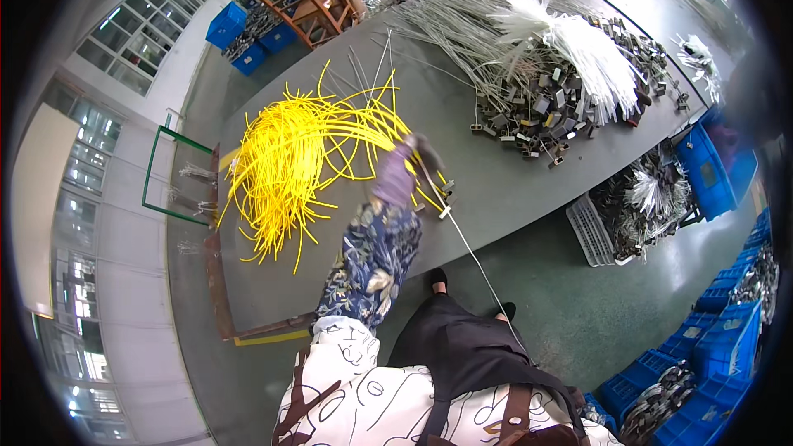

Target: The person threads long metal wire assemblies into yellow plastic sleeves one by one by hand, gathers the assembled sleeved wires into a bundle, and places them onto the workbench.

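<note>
Though under tubes (285, 144) — grey tabletop (487, 177), windows (136, 25)

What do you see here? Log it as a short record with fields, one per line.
Left hand: gloved, at the yellow strands; motion blur hides the grip
Yellow strands: curved, loosely heaped on the left of the grey table
Thin cable: slanting from beside the glove toward the dark apron
Grey table: also bears small metal blocks and a white bundle, farther right
Background: wooden chair, a person beside it
Right side: blue bins along the floor
</note>
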Demonstrator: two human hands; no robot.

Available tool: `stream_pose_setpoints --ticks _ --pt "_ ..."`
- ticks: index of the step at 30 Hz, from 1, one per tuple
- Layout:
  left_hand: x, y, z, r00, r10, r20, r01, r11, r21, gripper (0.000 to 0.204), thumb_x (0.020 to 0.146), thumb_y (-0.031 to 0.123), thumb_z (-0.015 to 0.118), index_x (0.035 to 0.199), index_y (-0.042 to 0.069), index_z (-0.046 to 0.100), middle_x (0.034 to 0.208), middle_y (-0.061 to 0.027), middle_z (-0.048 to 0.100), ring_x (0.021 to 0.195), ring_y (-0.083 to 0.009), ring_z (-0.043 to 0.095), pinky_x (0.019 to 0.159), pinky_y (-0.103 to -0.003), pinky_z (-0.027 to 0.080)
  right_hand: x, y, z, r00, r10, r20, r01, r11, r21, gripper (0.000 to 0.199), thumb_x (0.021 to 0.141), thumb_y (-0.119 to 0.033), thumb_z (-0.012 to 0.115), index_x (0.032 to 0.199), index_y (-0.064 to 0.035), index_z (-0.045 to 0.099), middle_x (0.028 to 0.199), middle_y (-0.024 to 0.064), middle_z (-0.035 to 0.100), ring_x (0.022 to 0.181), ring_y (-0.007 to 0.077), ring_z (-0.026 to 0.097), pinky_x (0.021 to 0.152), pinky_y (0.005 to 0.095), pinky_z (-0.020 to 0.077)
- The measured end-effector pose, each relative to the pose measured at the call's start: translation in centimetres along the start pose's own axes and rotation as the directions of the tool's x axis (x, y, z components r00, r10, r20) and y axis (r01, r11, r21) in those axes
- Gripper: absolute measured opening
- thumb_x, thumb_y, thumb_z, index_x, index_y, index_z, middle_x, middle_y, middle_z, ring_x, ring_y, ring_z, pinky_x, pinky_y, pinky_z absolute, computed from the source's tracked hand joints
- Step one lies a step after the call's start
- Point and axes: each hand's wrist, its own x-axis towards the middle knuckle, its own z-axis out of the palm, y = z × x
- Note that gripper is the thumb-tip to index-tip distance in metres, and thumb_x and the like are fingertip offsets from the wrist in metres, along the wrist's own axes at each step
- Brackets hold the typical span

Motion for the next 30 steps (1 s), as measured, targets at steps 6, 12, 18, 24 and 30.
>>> stream_pose_setpoints --ticks 6,12,18,24,30 --pt "-13.7 -14.3 2.3 0.856 -0.429 0.288 0.398 0.903 0.162 0.016 0.09 0.018 0.057 0.088 0.002 0.059 0.084 -0.0083 0.064 0.081 -0.0217 0.062 0.073 -0.037 0.052 1.6 -2.0 0.5 0.999 -0.001 0.04 0.004 0.997 -0.083 0.02 0.078 -0.028 0.067 0.083 -0.0078 0.068 0.059 0.0027 0.056 0.052 0.0118 0.053 0.05 0.0283 0.0431" --pt "-6.9 -3.0 0.4 0.99 0.135 -0.04 -0.136 0.991 -0.014 0.025 0.092 0.023 0.052 0.084 0.001 0.061 0.072 -0.0082 0.064 0.065 -0.0161 0.063 0.063 -0.028 0.053 1.4 -9.7 1.2 0.999 0.012 0.043 -0.005 0.989 -0.145 0.02 0.078 -0.028 0.067 0.08 -0.0078 0.067 0.056 0.0021 0.054 0.05 0.0118 0.052 0.048 0.0278 0.0422" --pt "-5.4 -6.4 -1.2 0.954 0.183 -0.238 -0.068 0.904 0.423 0.025 0.088 0.029 0.056 0.084 0.005 0.062 0.073 -0.0034 0.063 0.063 -0.0118 0.061 0.054 -0.025 0.05 6.4 -30.4 7.4 0.815 -0.571 0.101 0.529 0.803 0.273 0.036 0.078 -0.015 0.065 0.11 -0.0019 0.06 0.074 0.0005 0.057 0.055 0.0063 0.045 0.048 0.022 0.0353" --pt "-1.7 -0.1 -5.5 0.882 -0.202 -0.426 0.358 0.874 0.328 0.029 0.083 0.029 0.061 0.088 0.001 0.063 0.072 -0.0098 0.065 0.057 -0.0172 0.062 0.049 -0.03 0.047 5.2 -45.8 11.6 0.36 -0.917 0.174 0.923 0.377 0.074 0.062 0.079 -0.027 0.067 0.131 -0.003 0.04 0.118 0.016 0.051 0.092 0.0223 0.057 0.077 0.0328 0.0474" --pt "-4.0 3.8 -10.0 0.908 0.169 -0.384 0.005 0.911 0.412 0.029 0.09 0.031 0.053 0.092 0.002 0.057 0.055 -0.0036 0.054 0.042 -0.0133 0.048 0.041 -0.028 0.04 10.3 -57.4 8.5 0.512 -0.854 -0.095 0.489 0.381 -0.785 0.065 0.075 -0.035 0.067 0.127 -0.0042 0.042 0.131 0.0242 0.038 0.114 0.0382 0.049 0.095 0.0408 0.0425"
